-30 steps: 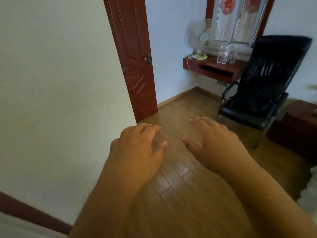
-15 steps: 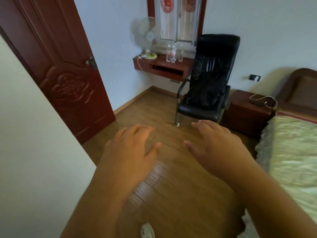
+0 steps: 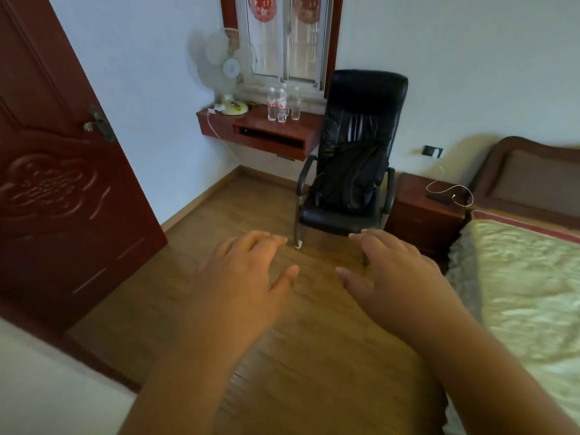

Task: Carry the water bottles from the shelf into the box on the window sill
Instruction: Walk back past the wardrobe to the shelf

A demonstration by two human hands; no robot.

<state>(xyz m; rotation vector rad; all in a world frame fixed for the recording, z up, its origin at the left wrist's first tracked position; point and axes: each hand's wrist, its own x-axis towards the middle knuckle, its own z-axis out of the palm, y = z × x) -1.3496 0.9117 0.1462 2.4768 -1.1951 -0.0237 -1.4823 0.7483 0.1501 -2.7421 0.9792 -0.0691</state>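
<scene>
Three clear water bottles [image 3: 281, 105] with red labels stand close together on a red-brown wall shelf [image 3: 266, 133] under the window, across the room. The window sill [image 3: 282, 95] runs just behind them; I see no box on it from here. My left hand [image 3: 248, 277] and my right hand [image 3: 395, 274] hover palm down over the wooden floor, fingers spread, holding nothing, far short of the shelf.
A black office chair [image 3: 348, 164] stands right of the shelf. A white fan [image 3: 226, 73] sits on the shelf's left end. A dark red door [image 3: 56, 183] stands open at left. At right are a bedside cabinet [image 3: 423, 208] and a bed [image 3: 518, 293].
The view has swung right and moved into the room: the door slid left, the shelf and bottles came nearer the centre, the bed appeared. Both hands stay open and empty.
</scene>
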